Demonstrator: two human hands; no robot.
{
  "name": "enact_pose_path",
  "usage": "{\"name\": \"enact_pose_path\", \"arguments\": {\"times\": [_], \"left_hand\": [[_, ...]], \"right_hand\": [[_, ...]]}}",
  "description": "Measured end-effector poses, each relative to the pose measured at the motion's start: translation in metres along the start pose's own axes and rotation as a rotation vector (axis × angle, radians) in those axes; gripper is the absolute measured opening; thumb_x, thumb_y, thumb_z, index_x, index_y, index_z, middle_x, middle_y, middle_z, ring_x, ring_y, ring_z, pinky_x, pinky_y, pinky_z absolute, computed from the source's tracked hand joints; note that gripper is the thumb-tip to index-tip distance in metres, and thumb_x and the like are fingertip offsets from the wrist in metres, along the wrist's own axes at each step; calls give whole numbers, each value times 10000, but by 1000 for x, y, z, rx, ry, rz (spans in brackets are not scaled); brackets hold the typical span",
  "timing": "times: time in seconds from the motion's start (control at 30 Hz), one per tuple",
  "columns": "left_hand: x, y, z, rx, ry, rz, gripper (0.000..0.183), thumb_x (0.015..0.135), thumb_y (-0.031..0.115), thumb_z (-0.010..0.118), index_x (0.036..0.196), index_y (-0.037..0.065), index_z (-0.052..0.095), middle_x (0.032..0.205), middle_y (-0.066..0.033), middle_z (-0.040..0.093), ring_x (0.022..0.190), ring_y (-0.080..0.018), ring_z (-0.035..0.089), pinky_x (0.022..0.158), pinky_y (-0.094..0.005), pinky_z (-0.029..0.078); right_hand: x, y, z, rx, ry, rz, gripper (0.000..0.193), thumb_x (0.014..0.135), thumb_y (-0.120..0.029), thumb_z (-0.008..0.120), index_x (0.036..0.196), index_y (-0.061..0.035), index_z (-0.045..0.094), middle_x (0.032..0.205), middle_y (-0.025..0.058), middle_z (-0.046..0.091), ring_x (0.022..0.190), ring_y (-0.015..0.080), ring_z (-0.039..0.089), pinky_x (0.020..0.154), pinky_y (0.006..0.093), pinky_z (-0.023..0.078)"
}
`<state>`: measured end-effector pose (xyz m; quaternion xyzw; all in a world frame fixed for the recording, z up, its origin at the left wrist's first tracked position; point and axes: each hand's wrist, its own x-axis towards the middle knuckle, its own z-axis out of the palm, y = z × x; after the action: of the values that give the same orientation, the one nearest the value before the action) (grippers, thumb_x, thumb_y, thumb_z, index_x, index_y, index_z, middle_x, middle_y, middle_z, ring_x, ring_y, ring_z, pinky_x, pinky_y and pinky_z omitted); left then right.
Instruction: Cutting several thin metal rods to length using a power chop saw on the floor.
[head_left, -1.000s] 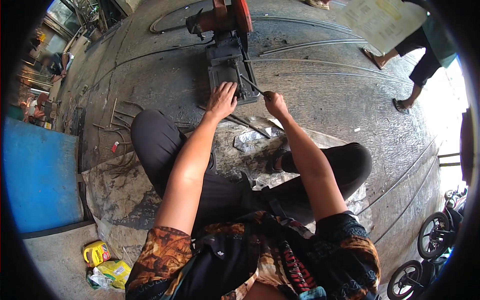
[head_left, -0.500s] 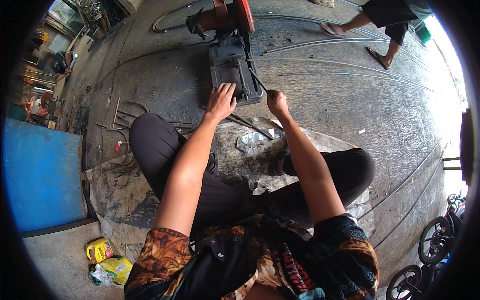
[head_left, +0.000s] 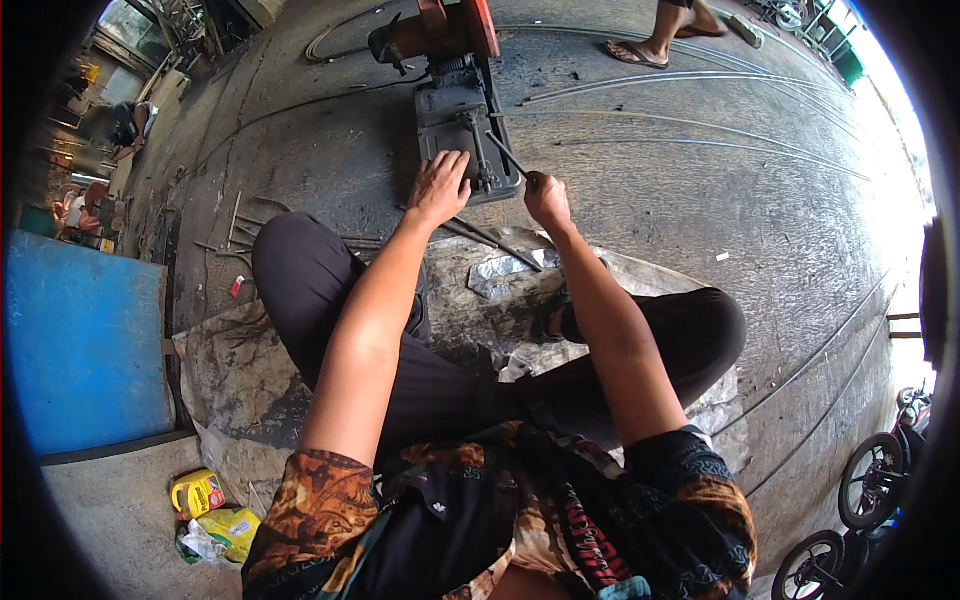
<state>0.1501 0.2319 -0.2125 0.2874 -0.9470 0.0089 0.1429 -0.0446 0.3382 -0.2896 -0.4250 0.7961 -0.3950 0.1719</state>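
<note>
A chop saw [head_left: 462, 118] with a grey base and a red guard stands on the floor in front of me. My left hand [head_left: 440, 188] lies over the near left part of its base, fingers stretched out. To the right of the base, my right hand [head_left: 549, 203] is closed around a thin dark rod [head_left: 508, 153]. The rod slants up and left from the fist, its far end by the saw's vise [head_left: 480, 150]; I cannot tell whether they touch. Several dark metal bars [head_left: 490, 240] lie on the ground just below the base.
Long thin metal rods [head_left: 680, 120] stretch across the floor to the right. Bent rod pieces [head_left: 240, 235] lie left of my knee. A worn sheet [head_left: 235, 370] is under my legs. A person's sandalled foot [head_left: 637, 52] stands beyond the saw; motorcycles [head_left: 868, 480] are at right.
The other person has stepped left and farther away. My view has shifted slightly. Both hands keep nearly the same places at the saw, the right still gripping the rod.
</note>
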Motion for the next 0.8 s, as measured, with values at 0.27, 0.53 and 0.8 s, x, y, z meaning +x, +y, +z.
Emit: {"name": "enact_pose_path", "arguments": {"times": [0.27, 0.53, 0.8], "left_hand": [[5, 12, -8, 30, -39, 33, 499, 866, 238, 606, 1320, 56, 512, 1305, -106, 534, 1235, -266, 475, 986, -435, 402], [23, 0, 9, -6, -88, 53, 498, 871, 240, 599, 1319, 43, 509, 1306, -112, 532, 1234, -270, 477, 1013, -437, 394], [44, -7, 24, -89, -41, 67, 481, 870, 231, 599, 1303, 38, 519, 1285, -121, 542, 1220, -276, 486, 999, -415, 416]], "right_hand": [[-9, -10, -13, 11, 14, 51, 228, 866, -203, 526, 955, -104, 709, 949, 261, 656, 919, 459, 623, 812, 511, 507], [-2, -5, -8, -16, 46, 35, 202, 864, -215, 553, 935, -101, 704, 922, 236, 662, 895, 445, 626, 792, 508, 508], [5, 13, 1, 24, 132, -75, 164, 853, -172, 622, 952, -79, 715, 823, 230, 659, 776, 429, 643, 677, 462, 520]]}}
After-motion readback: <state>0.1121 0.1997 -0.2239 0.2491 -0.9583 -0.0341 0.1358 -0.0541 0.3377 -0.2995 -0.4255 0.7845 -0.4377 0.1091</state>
